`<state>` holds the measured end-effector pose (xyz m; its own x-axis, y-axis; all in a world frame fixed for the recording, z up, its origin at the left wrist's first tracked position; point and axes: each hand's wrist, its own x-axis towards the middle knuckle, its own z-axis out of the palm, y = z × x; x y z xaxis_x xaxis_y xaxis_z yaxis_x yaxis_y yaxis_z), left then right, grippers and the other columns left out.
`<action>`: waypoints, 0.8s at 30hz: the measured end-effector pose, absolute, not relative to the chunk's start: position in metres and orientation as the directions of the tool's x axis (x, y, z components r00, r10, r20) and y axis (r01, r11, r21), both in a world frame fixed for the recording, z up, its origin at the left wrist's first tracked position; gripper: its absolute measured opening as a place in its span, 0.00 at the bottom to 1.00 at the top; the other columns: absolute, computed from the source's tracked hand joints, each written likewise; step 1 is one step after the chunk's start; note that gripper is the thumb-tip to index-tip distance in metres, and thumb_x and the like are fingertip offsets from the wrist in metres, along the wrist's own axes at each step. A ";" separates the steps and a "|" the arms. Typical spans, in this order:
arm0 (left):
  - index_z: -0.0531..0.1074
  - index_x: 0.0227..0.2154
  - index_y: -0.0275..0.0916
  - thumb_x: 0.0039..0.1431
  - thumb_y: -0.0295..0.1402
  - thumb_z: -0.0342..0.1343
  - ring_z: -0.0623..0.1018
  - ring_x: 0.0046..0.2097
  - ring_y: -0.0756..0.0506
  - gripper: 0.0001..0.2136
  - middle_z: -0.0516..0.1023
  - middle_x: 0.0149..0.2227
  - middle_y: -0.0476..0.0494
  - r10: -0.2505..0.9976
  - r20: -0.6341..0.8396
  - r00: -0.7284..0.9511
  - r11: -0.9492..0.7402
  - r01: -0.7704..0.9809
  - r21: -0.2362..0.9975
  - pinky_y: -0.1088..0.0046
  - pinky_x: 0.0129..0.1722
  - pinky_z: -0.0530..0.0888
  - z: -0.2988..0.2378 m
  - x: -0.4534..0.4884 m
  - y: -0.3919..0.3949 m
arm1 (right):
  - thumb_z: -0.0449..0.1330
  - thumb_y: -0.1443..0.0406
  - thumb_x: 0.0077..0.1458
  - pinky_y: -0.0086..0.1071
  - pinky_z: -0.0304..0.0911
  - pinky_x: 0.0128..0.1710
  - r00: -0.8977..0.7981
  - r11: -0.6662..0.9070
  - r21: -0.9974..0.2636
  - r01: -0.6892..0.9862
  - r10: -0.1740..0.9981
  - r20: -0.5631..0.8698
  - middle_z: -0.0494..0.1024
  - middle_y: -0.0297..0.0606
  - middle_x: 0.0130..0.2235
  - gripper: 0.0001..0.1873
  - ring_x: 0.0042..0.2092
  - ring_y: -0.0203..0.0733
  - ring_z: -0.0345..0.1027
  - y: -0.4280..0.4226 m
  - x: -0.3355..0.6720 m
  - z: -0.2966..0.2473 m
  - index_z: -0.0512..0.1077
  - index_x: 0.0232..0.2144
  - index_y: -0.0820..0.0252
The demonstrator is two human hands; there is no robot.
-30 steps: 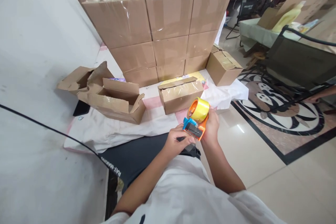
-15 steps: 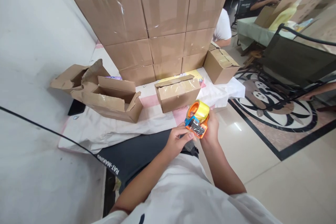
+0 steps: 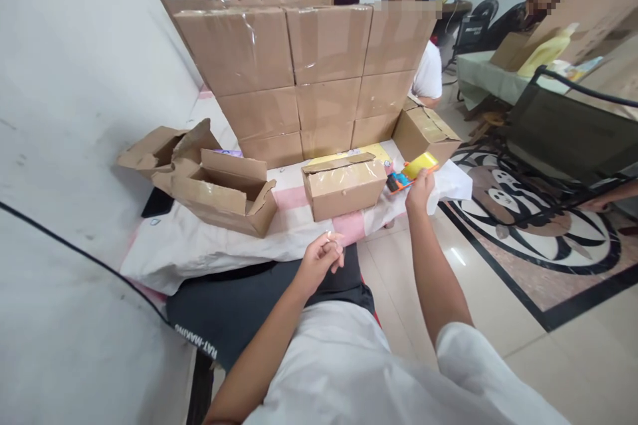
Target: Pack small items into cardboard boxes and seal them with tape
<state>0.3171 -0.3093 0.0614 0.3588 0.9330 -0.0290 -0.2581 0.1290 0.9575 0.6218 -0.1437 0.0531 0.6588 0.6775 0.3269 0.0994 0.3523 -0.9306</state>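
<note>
My right hand [image 3: 419, 195] is closed around an orange and blue tape dispenser [image 3: 420, 163] with a yellow roll. The dispenser is held out over the bed edge, just right of a small cardboard box [image 3: 347, 191]. That box has tape over its top, where a flap edge stands slightly raised. My left hand [image 3: 323, 260] hovers above my lap, in front of the box and apart from it. Its fingers are curled together; a tiny pale glint shows at a fingertip, too small to name.
Stacked taped cartons [image 3: 329, 50] stand behind the small box. An open carton [image 3: 214, 216] and another open one [image 3: 142, 148] lie to the left. A closed box [image 3: 423, 136] stands at right. A person in white [image 3: 427, 73] sits behind the stack; a folding chair [image 3: 553, 126] is farther right.
My hands have parted. The right hand has carried the tape dispenser forward and right, beside the small box, while the left has let go of it and moved slightly left.
</note>
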 end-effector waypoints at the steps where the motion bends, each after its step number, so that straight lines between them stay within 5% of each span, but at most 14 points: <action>1: 0.72 0.45 0.35 0.56 0.51 0.63 0.66 0.22 0.53 0.24 0.73 0.21 0.54 0.940 -0.038 0.339 0.124 -0.236 0.964 0.74 0.28 0.63 0.063 0.315 -0.309 | 0.51 0.53 0.65 0.48 0.72 0.51 0.636 0.300 -0.946 0.122 0.708 0.307 0.77 0.37 0.36 0.14 0.41 0.44 0.76 -0.134 0.626 0.053 0.68 0.34 0.54; 4: 0.71 0.48 0.34 0.57 0.49 0.62 0.66 0.24 0.52 0.24 0.75 0.23 0.52 0.958 -0.050 0.283 0.105 -0.182 0.978 0.74 0.28 0.63 0.064 0.307 -0.305 | 0.63 0.60 0.56 0.48 0.70 0.50 0.622 0.226 -0.959 0.173 0.729 0.285 0.75 0.36 0.34 0.08 0.42 0.45 0.73 -0.131 0.632 0.054 0.70 0.31 0.57; 8: 0.71 0.49 0.36 0.61 0.44 0.59 0.72 0.28 0.50 0.20 0.76 0.24 0.52 0.977 -0.029 0.212 0.052 -0.102 0.993 0.73 0.33 0.67 0.061 0.303 -0.303 | 0.70 0.62 0.48 0.44 0.68 0.51 0.667 0.279 -0.850 0.448 0.528 0.525 0.73 0.39 0.44 0.20 0.48 0.46 0.68 -0.190 0.603 0.065 0.73 0.44 0.59; 10: 0.71 0.49 0.37 0.62 0.41 0.58 0.76 0.32 0.48 0.16 0.76 0.24 0.53 0.982 0.018 0.188 -0.006 -0.068 0.998 0.71 0.39 0.70 0.061 0.306 -0.306 | 0.67 0.60 0.54 0.41 0.69 0.47 0.427 0.362 -0.807 0.467 0.707 0.565 0.73 0.38 0.43 0.17 0.45 0.44 0.69 -0.231 0.570 0.075 0.74 0.46 0.57; 12: 0.71 0.49 0.38 0.65 0.39 0.56 0.78 0.34 0.48 0.14 0.77 0.27 0.51 0.971 0.064 0.232 -0.056 -0.043 0.998 0.70 0.42 0.71 0.062 0.312 -0.310 | 0.66 0.60 0.57 0.42 0.69 0.48 -0.005 0.447 -0.789 0.422 0.871 0.490 0.73 0.41 0.47 0.17 0.49 0.46 0.70 -0.265 0.532 0.087 0.76 0.49 0.54; 14: 0.71 0.47 0.39 0.66 0.38 0.55 0.79 0.35 0.47 0.12 0.79 0.30 0.49 0.949 0.091 0.301 -0.085 -0.032 0.996 0.71 0.43 0.72 0.063 0.318 -0.316 | 0.67 0.63 0.56 0.45 0.67 0.54 -0.263 0.509 -0.745 0.432 0.861 0.435 0.72 0.43 0.51 0.14 0.54 0.49 0.68 -0.284 0.501 0.100 0.78 0.46 0.52; 17: 0.72 0.42 0.38 0.66 0.38 0.55 0.79 0.36 0.47 0.09 0.80 0.31 0.48 0.935 0.080 0.345 -0.074 -0.031 0.997 0.71 0.42 0.72 0.062 0.322 -0.318 | 0.64 0.68 0.58 0.48 0.63 0.55 -0.400 0.570 -0.648 0.505 0.820 0.409 0.72 0.43 0.49 0.04 0.54 0.51 0.65 -0.291 0.479 0.113 0.78 0.35 0.53; 21: 0.67 0.57 0.36 0.62 0.41 0.60 0.79 0.32 0.47 0.24 0.79 0.27 0.50 0.945 -0.072 0.320 0.083 -0.021 0.996 0.71 0.39 0.73 0.053 0.315 -0.308 | 0.58 0.70 0.62 0.47 0.62 0.52 -0.434 0.584 -0.606 0.540 0.810 0.394 0.74 0.42 0.45 0.06 0.50 0.51 0.64 -0.289 0.482 0.122 0.72 0.34 0.55; 24: 0.56 0.66 0.34 0.60 0.43 0.62 0.78 0.30 0.46 0.36 0.79 0.26 0.51 0.991 -0.059 0.118 0.039 0.167 0.985 0.69 0.37 0.72 0.054 0.303 -0.290 | 0.56 0.66 0.66 0.42 0.63 0.50 -0.353 0.578 -0.677 0.455 0.815 0.459 0.74 0.41 0.43 0.05 0.48 0.48 0.67 -0.282 0.501 0.137 0.69 0.35 0.55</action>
